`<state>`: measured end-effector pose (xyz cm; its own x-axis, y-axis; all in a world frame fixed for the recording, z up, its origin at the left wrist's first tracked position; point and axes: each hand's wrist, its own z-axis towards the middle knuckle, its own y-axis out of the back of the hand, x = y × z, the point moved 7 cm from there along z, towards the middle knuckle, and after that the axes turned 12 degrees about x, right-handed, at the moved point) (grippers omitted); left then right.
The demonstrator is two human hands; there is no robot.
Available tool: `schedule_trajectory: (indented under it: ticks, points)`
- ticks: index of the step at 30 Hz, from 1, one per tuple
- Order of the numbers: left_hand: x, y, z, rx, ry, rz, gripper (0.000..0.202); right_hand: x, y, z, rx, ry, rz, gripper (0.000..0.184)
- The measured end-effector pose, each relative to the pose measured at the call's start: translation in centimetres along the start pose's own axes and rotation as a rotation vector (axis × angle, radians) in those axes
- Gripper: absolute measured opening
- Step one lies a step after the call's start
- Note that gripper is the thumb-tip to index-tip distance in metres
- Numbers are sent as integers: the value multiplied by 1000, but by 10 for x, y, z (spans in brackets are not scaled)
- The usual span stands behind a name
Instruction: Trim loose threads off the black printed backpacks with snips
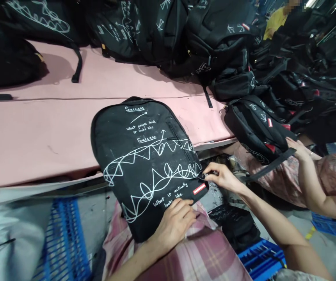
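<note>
A black backpack (144,156) with white scribble print and the word "Success" lies half on the pink table (39,132), its lower end over my lap. My left hand (175,224) rests on its bottom edge, fingers curled over the fabric. My right hand (222,177) pinches a small zipper pull at the backpack's right side, close to a red label (200,189).
Several more black backpacks (214,39) are heaped along the table's far side and to the right. Another person's hand (298,148) holds a backpack (258,128) at the right. Blue plastic crates (65,238) stand on the floor to either side of my legs.
</note>
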<state>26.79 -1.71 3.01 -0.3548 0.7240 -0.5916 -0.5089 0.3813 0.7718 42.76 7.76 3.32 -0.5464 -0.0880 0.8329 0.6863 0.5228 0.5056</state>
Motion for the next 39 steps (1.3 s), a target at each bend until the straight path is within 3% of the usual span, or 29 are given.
schedule_trajectory:
  ticks: [3, 6, 9, 11, 12, 16, 19, 25, 31, 35, 37, 39]
  points:
    - [9, 8, 5, 3, 64, -59, 22, -37, 27, -11, -335, -145, 429, 27]
    - [15, 15, 17, 17, 176, 62, 28, -71, 29, -19, -476, -236, 676, 34]
    - [1, 9, 29, 235, -30, -49, 27, -82, 26, -20, -520, -260, 620, 37]
    - [1, 14, 32, 316, -87, -210, 24, -78, 26, -14, -495, -237, 441, 31]
    - [11, 21, 33, 290, -19, -257, 23, -73, 24, -9, -448, -228, 330, 25]
    - [77, 66, 27, -62, 443, -223, 24, -47, 15, 23, -233, -156, -99, 17]
    - [102, 85, 29, -155, 536, -167, 21, -19, 11, 54, -157, 10, -279, 28]
    - [119, 84, 40, -165, 576, -158, 22, 17, 13, 122, -141, 83, -471, 39]
    - [133, 79, 31, -227, 675, -310, 23, 40, -2, 171, 74, 96, -717, 39]
    - [139, 76, 23, -246, 683, -372, 23, 38, 5, 158, -33, 200, -497, 36]
    - [145, 74, 21, -237, 706, -373, 23, 35, 2, 132, -56, 310, -318, 35]
    - [150, 74, 24, -223, 740, -314, 24, 29, -10, 98, 18, 406, -182, 33]
